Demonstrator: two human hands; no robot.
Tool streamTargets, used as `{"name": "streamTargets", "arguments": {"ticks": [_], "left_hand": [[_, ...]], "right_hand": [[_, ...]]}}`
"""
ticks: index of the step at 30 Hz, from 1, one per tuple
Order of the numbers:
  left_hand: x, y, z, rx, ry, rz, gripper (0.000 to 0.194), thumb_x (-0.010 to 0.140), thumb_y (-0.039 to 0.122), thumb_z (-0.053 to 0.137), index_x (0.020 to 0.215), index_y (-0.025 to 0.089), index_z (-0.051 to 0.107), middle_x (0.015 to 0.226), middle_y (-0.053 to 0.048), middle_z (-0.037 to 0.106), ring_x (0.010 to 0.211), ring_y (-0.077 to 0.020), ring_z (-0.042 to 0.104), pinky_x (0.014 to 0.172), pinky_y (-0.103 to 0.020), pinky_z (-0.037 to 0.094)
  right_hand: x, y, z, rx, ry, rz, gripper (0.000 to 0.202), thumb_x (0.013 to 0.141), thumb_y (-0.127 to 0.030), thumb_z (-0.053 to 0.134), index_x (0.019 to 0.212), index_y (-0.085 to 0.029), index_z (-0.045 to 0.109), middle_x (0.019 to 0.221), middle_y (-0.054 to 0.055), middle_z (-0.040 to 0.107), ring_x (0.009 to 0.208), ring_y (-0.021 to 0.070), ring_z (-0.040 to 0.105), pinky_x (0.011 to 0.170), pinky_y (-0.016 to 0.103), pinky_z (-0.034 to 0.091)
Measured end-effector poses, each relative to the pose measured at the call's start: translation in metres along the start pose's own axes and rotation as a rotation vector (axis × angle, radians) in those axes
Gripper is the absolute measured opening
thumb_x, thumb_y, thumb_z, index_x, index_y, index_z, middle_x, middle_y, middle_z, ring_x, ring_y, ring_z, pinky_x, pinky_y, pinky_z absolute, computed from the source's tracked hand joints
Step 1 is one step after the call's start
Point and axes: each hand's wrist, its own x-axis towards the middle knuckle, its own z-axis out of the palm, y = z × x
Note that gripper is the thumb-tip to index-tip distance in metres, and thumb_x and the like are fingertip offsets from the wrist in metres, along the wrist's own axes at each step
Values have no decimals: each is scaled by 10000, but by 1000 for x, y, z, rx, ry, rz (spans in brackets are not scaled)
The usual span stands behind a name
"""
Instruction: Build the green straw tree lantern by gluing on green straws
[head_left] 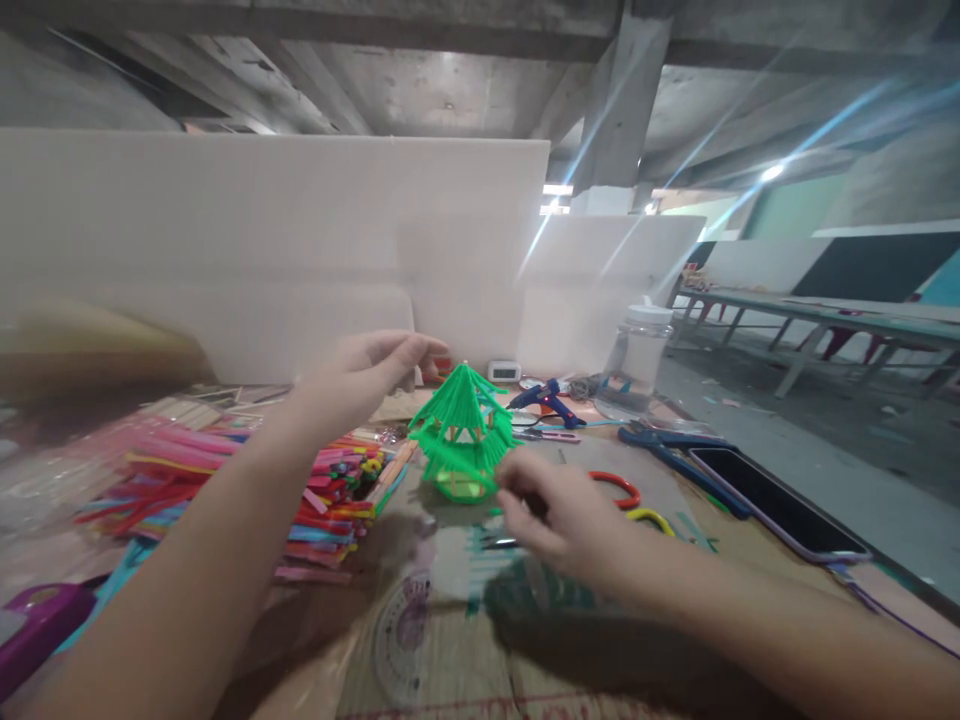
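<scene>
A small green pavilion-like model (466, 430) with a pointed, ribbed roof, made of thin green strips, stands upright at the middle of the table. My left hand (379, 372) is raised behind its left side, fingers stretched out to the right and apart from the roof. Close to the model's lower right edge, my right hand (551, 505) has its fingers curled in; what they hold, if anything, is hidden, and I cannot tell whether they touch the base. Below them lies a metal-tipped tool (496, 540), partly covered by the hand.
Colourful fuzzy craft stems (322, 525) lie in a heap at left, with a purple tool (45, 625) nearer. A blue glue gun (551, 400), orange-handled scissors (619, 488), blue pliers (690, 445), a phone (776, 505) and a clear bottle (637, 355) are at right. A protractor (401, 640) lies in front.
</scene>
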Motion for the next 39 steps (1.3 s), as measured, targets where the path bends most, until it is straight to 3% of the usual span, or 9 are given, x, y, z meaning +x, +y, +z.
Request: {"name": "streamTargets", "arguments": {"ticks": [3,7,10,16,21,24,28,35,39], "left_hand": [[-6,9,6,-50,-72,-2,562,893,646,455,1066,186,729,822,-60,706,619,-149,581,544,-265,459],[-8,11,21,-62,-136,-7,293,835,478,643,958,233,747,832,-14,731,693,-155,625,621,-256,491],[-6,10,26,-73,-141,-17,196,825,398,658,885,234,746,815,2,735,727,-162,648,674,-267,510],[-10,17,30,-14,-119,17,202,818,407,650,797,230,743,758,6,727,725,-176,657,695,-289,523],[-14,24,32,-6,-61,64,210,839,408,640,842,225,743,781,1,730,748,-176,661,701,-284,523],[-9,17,31,31,43,76,279,871,438,608,971,204,723,901,-32,741,833,-195,670,753,-304,525],[5,-6,31,213,229,90,344,902,415,567,1131,180,670,1064,-71,716,981,-216,653,919,-367,495],[13,-28,42,68,73,12,451,896,472,566,1203,152,643,1234,-118,674,1120,-245,626,974,-388,483],[13,-28,47,-33,19,-43,446,869,439,598,1205,149,642,1231,-124,679,1098,-253,641,948,-398,501]], "right_hand": [[3,10,-17,152,57,128,78,878,-227,480,810,-223,442,585,-71,449,503,94,398,468,210,283],[6,14,-19,232,43,229,85,885,-263,477,817,-224,446,570,-68,473,498,105,425,461,220,291],[6,12,-18,247,45,223,93,883,-262,483,804,-219,459,588,-59,483,511,108,439,473,227,306],[16,6,-23,194,101,151,87,861,-268,569,809,-199,576,720,-8,600,605,116,504,551,246,377],[30,-1,-24,424,133,167,147,868,-347,589,877,-200,589,665,-2,640,598,140,588,550,263,423],[38,3,-25,451,208,160,164,875,-316,583,989,-200,558,607,-32,618,547,124,563,507,243,386],[55,13,-26,380,302,132,152,882,-308,583,968,-203,515,546,-68,570,465,89,484,467,222,326],[66,18,-15,436,360,143,167,892,-356,558,843,-211,492,495,-90,479,449,92,461,448,217,312],[63,19,-11,454,334,121,219,898,-339,553,1056,-188,540,555,-74,540,491,105,507,478,224,363]]}}
